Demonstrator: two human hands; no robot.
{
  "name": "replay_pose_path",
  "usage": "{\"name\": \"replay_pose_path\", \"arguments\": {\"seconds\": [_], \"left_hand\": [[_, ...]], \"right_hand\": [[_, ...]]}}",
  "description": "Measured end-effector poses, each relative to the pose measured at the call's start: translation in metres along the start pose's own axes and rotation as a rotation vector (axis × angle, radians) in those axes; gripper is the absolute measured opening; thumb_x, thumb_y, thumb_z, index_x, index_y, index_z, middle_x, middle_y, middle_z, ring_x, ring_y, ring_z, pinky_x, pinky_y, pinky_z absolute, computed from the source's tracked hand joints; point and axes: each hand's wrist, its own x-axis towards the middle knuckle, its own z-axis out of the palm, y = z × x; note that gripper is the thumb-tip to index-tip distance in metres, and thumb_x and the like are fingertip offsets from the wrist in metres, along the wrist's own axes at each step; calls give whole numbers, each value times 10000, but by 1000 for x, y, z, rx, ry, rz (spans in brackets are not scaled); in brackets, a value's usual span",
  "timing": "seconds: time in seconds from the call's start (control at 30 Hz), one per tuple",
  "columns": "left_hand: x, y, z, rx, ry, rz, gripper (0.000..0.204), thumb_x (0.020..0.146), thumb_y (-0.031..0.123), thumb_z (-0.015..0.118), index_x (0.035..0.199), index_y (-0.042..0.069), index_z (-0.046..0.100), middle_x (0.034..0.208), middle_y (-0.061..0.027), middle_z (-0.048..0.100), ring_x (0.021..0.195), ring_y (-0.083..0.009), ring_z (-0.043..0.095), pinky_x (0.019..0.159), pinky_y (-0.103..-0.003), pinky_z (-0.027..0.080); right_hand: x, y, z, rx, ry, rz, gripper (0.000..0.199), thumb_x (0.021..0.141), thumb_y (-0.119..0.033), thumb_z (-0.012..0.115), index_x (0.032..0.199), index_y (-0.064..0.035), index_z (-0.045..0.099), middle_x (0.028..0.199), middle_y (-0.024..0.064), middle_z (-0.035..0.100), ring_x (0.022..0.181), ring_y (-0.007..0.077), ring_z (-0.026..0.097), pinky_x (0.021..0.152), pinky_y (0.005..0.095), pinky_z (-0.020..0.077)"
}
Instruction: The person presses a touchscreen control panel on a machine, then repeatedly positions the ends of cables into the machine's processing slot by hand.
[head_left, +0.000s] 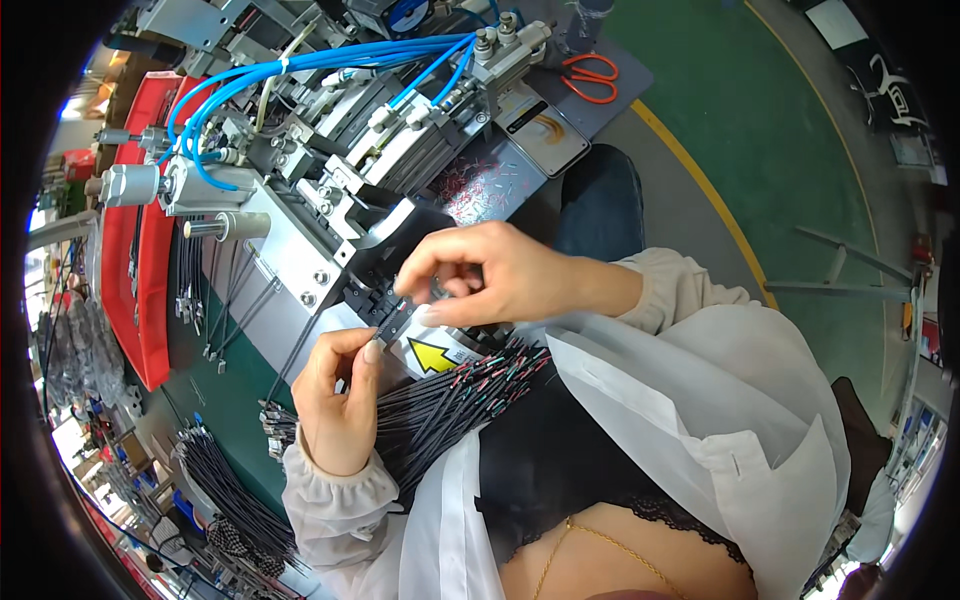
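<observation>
Pinching left hand (340,405) fingertips together, contents unclear; curling right hand (490,275), thumb and forefinger apart, near slim black cables (430,408).

My left hand (338,405) is at the front of a metal machine (300,258), its thumb and forefinger tips close together; whatever is between them is too small to make out. My right hand (500,275) is just beside it, fingers curled and slightly blurred, the thumb apart from the forefinger. Beneath my hands is a yellow arrow (430,355) on a white label, and a bundle of black cables (425,415) with red and green wire tips lies close to me. Blue tubes (310,62) arch over the machine. To its left stands a red bin (150,300); to its right are scattered wire scraps (475,190), a phone (545,130) and red-handled scissors (592,78).
</observation>
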Motion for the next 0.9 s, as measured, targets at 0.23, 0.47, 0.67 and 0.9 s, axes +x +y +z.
{"name": "replay_pose_path", "arguments": {"seconds": [0.23, 0.47, 0.67, 0.9], "left_hand": [[7, -18, 16, -122, 56, -3, 63, 904, 36, 617, 939, -16, 616, 718, -12, 603, 614, -45, 519, 553, -196, 408], [8, -20, 20, -76, 97, 52, 75, 877, 13, 644, 944, -13, 621, 775, -37, 638, 652, -54, 557, 573, -206, 445], [9, -23, 22, 113, 167, 182, 113, 825, -1, 687, 921, -2, 626, 763, -90, 634, 594, -141, 593, 545, -249, 457], [13, -26, 22, 120, 174, 225, 58, 837, 7, 667, 879, -8, 630, 741, -94, 631, 605, -172, 596, 564, -265, 461]], "right_hand": [[9, 18, 19, -21, 40, -8, 110, 829, -78, 695, 911, -33, 636, 726, -50, 552, 594, 1, 397, 514, 189, 324], [12, 24, 21, -31, 105, -9, 96, 836, -51, 683, 920, -36, 639, 747, -47, 560, 609, -1, 390, 529, 182, 326], [11, 21, 22, -22, 85, 24, 86, 838, -52, 690, 903, -33, 636, 769, -42, 564, 616, -4, 393, 534, 178, 327], [11, 23, 21, -30, 126, 57, 164, 835, -19, 686, 988, -3, 630, 833, -34, 578, 672, -9, 440, 590, 157, 371]]}}
